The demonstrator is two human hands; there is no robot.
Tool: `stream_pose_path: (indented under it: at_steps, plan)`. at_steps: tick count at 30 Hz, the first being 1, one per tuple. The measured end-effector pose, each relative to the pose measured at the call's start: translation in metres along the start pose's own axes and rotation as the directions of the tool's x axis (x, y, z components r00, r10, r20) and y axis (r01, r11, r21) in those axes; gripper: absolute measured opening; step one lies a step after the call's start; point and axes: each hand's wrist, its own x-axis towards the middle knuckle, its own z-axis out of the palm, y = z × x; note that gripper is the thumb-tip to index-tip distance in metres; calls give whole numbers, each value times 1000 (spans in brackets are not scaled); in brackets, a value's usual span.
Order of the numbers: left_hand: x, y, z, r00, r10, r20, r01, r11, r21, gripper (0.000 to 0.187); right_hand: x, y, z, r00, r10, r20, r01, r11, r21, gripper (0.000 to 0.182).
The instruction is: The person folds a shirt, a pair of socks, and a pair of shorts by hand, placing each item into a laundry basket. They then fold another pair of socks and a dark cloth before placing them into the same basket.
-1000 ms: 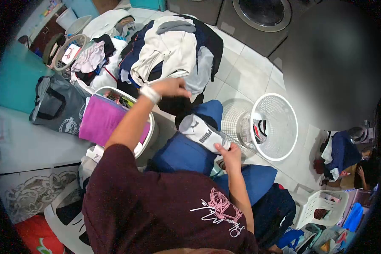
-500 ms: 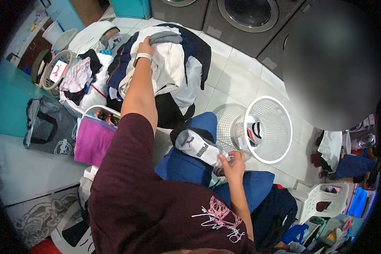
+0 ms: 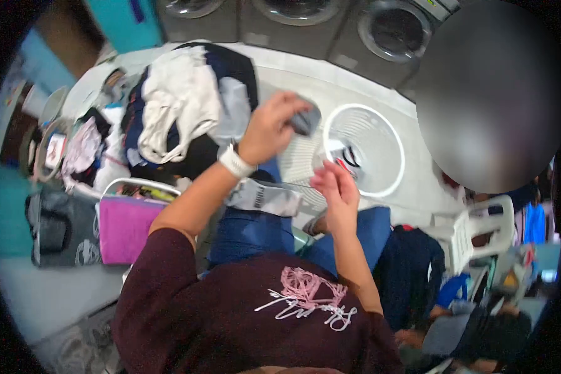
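My left hand [image 3: 270, 128], with a white band on its wrist, is closed on a grey sock [image 3: 306, 118], blurred by motion, just left of the basket's rim. My right hand [image 3: 338, 189] is raised in front of the basket, its fingers apart and nothing visible in them. Across my left thigh, in blue trousers, lies a white and grey sock [image 3: 265, 197] with dark lettering. The white laundry basket [image 3: 400, 159] is tipped toward me on the floor, with a small black, white and red item [image 3: 350, 157] inside.
A heap of clothes with a white tank top [image 3: 179, 93] is at the left. Nearer stand a bin draped with a purple towel [image 3: 131, 229] and a grey bag [image 3: 59, 227]. Washing machines [image 3: 293, 37] line the back; a white chair [image 3: 474, 234] is at the right.
My left hand has come from the clothes heap toward the basket with the grey sock. My right hand has let go of the lettered sock and lifted. The view has shifted.
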Motion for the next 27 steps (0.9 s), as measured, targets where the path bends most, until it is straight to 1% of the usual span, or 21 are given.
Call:
stream_pose_path:
  at_steps: [1, 2, 4, 5, 6, 7, 8, 10, 11, 12, 14, 16, 18, 19, 20, 21, 22, 23, 25, 26, 27]
  plan:
    - [-10, 17, 19, 995, 7, 97, 0, 997, -71, 52, 0, -5, -3, 999, -46, 10, 46, 997, 60, 30]
    - [-17, 32, 32, 980, 38, 196, -7, 987, -159, 51, 0, -8, -6, 998, -36, -41, 42, 990, 136, 30]
    - [-24, 60, 56, 965, 152, 212, -87, 954, -288, 47, -3, -5, -24, 987, -64, -147, 87, 984, 157, 38]
    - [-29, 72, 66, 958, 177, 225, -100, 943, -317, 47, -7, -7, -31, 980, -78, -183, 106, 983, 149, 38]
    - [-34, 83, 73, 973, 56, 224, 65, 864, -499, 42, -11, -12, -36, 970, -73, -231, 116, 978, 176, 36]
    - [-35, 90, 80, 966, -71, 251, 222, 727, -649, 39, -14, -15, -41, 961, -65, -270, 123, 971, 204, 35]
    - [-34, 93, 85, 964, -56, 261, 220, 722, -656, 39, -16, -16, -47, 955, -74, -288, 136, 970, 202, 35]
    - [-33, 96, 90, 865, -237, 442, 500, 470, -727, 31, -21, -15, -57, 952, -135, -273, 189, 965, 181, 33]
    - [-31, 94, 98, 883, -244, 402, 469, 486, -737, 29, -24, -16, -60, 943, -156, -295, 203, 970, 134, 25]
    - [-32, 93, 104, 882, -238, 408, 471, 488, -734, 29, -24, -15, -64, 940, -159, -302, 208, 968, 138, 25]
    - [-36, 93, 111, 855, -274, 440, 507, 617, -602, 27, -25, -10, -72, 908, -202, -366, 258, 960, 110, 23]
    - [-43, 95, 116, 835, -318, 450, 539, 642, -546, 22, -26, -8, -81, 907, -194, -375, 246, 965, 96, 20]
    - [-49, 96, 121, 875, -288, 389, 447, 789, -421, 24, -27, -2, -88, 904, -187, -385, 234, 969, 77, 17]
    - [-51, 97, 121, 874, -285, 394, 447, 789, -421, 24, -27, 2, -92, 906, -179, -384, 234, 967, 101, 16]
    - [-54, 95, 120, 906, -216, 364, 317, 916, -245, 27, -27, 4, -94, 906, -175, -386, 237, 964, 119, 14]
    - [-56, 94, 120, 928, -130, 348, 161, 985, -63, 30, -28, 2, -93, 900, -180, -396, 240, 965, 106, 13]
    - [-60, 92, 121, 928, -171, 332, 190, 982, -25, 32, -29, 3, -95, 905, -171, -390, 199, 979, 33, 12]
    - [-62, 89, 121, 923, -191, 334, 190, 981, 36, 28, -31, 4, -94, 902, -117, -416, 142, 990, 28, 12]
    - [-66, 72, 127, 923, -179, 341, 155, 983, 95, 27, -32, 12, -89, 940, -8, -342, 68, 984, 163, 16]
    - [-70, 65, 129, 925, -167, 340, 136, 984, 112, 26, -32, 18, -85, 930, 1, -367, 53, 989, 137, 18]
    - [-72, 61, 130, 919, -183, 348, 163, 983, 85, 27, -28, 32, -88, 959, -45, -279, 64, 996, 59, 18]
